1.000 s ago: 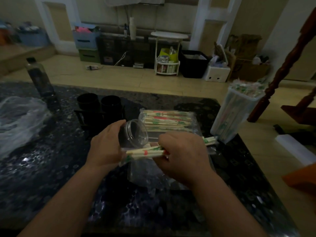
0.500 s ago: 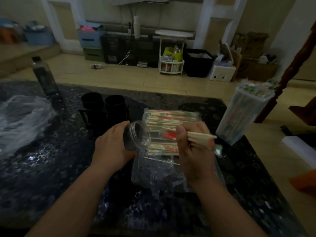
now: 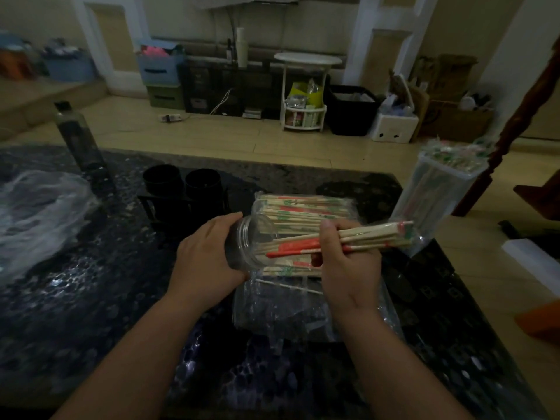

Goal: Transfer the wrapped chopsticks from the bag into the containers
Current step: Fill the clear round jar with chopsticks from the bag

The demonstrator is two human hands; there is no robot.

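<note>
Tips at the mouth of the clear jar [image 3: 251, 245], centre frame. Best to line the bundle up and feed it straight in. Left hand [image 3: 209, 253] wraps the tilted jar; right hand [image 3: 348, 265] clamps the wrapped chopsticks [image 3: 375, 236] above the bag [image 3: 272, 310] on the desk [image 3: 91, 298].

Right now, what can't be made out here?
All head view:
- Jar body and bottom: covered by the left hand.
- Whether the chopsticks in the right hand are inside the jar: tips blur at its clear rim.
- Black cups: insides too dark.
- Tall container base: behind the chopstick ends.
</note>
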